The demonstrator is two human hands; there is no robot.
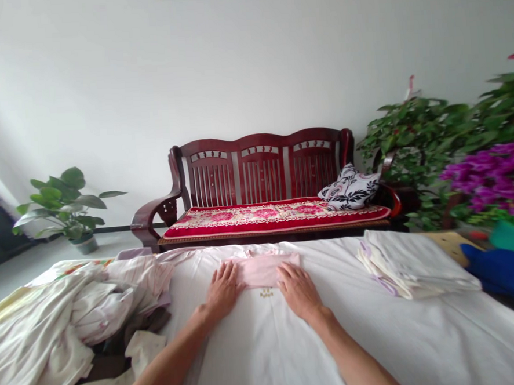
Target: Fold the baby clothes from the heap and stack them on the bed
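A pale pink folded cloth (262, 270) lies flat near the far edge of the white cloth-covered table (336, 350). My left hand (223, 286) rests palm down on its left end, fingers stretched out. On its right end lies my right hand (296, 286), also flat with the fingers spread. Just below the pink cloth, between my hands, a small gold print (266, 293) shows on white fabric. Whether the pink piece is part of that white fabric, I cannot tell.
Loose crumpled clothes (43, 339) are heaped on the left. A stack of folded clothes (413, 261) sits on the right, near a blue cloth (506, 273) and purple flowers (495, 175). Beyond the table stands a dark red wooden bench (261, 151) with a patterned cushion (352, 188).
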